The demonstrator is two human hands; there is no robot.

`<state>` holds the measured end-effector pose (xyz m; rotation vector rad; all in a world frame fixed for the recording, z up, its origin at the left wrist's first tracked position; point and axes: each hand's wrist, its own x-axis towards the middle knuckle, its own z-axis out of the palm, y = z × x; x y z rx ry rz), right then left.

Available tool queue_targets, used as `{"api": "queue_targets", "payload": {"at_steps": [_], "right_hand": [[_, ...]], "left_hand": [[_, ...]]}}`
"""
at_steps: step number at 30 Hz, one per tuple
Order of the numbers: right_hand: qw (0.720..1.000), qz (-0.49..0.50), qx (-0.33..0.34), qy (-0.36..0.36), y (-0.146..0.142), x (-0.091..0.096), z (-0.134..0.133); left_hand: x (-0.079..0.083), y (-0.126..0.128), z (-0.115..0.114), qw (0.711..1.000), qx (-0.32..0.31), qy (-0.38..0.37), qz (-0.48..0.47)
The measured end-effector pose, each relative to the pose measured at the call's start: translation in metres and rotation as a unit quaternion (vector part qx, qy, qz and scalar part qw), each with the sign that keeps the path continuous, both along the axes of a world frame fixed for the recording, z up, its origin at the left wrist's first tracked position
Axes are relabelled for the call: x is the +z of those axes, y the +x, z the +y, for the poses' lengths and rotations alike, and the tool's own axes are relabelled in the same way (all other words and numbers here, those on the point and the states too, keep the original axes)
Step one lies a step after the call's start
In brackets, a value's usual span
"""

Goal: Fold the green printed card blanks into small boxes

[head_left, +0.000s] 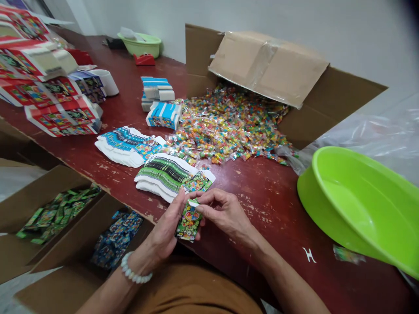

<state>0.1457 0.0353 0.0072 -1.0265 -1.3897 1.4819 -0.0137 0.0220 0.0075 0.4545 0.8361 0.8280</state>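
Note:
My left hand [168, 229] is wrapped round a small green printed box [188, 220] at the near edge of the dark red table [268, 196]. My right hand [222, 209] pinches the white flap at the top of the same box. Just beyond my hands lies a fanned stack of flat green box blanks [166, 174]. A fanned stack of blue blanks [129, 144] lies to its left. A heap of small colourful candy packets [225, 124] spills from a tipped cardboard carton [271, 65] behind them.
A lime green basin [363, 205] sits at the right, clear plastic sheeting [376, 131] behind it. Below the table at left, open cartons hold green boxes [57, 213] and blue boxes [116, 237]. Red printed cartons [42, 87] stack at far left. Blue-and-white boxes [160, 102] stand mid-table.

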Motion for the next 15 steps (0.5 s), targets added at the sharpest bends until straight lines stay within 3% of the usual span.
{"api": "queue_targets", "payload": {"at_steps": [3,7,11,15], "right_hand": [[0.993,0.048,0.006,-0.103,-0.005,0.0,0.008],[0.987,0.075,0.01,-0.145,-0.008,0.003,0.013],[0.995,0.064,0.019,-0.072,-0.007,-0.001,0.005],[0.999,0.039,0.013,0.005,-0.01,-0.013,-0.007]], "left_hand": [[-0.004,0.004,-0.002,1.0,0.011,0.019,0.016],[-0.004,0.005,-0.002,0.999,0.017,0.016,0.041],[0.0,0.001,0.003,0.997,0.031,-0.02,0.063],[-0.002,0.003,0.006,0.996,0.061,-0.056,0.025]]}}
